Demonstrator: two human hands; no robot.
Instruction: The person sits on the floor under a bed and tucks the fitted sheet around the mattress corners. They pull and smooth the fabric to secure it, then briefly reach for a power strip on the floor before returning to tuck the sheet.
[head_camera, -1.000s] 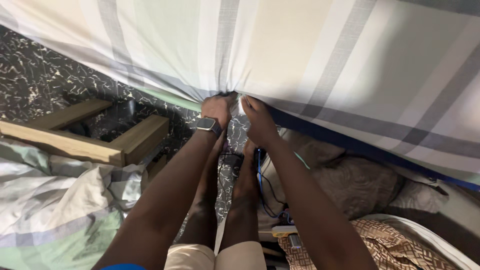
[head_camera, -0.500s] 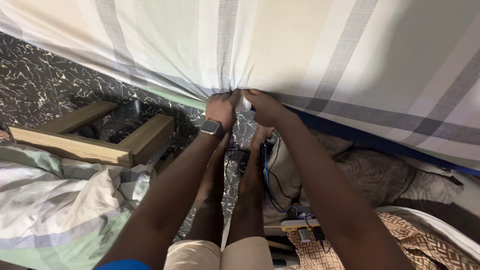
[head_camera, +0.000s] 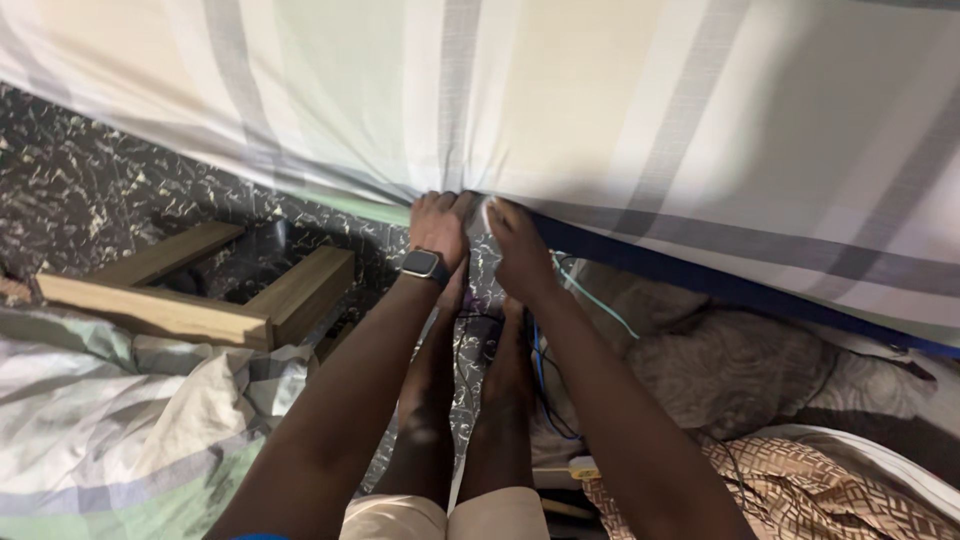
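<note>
Both hands — left, right — clenched on striped sheet edge, hem slanting down-right.

Only screen: smartwatch on the left wrist, small rounded-square face, dark and unlit, black band. No packages, labels or signs visible.
</note>
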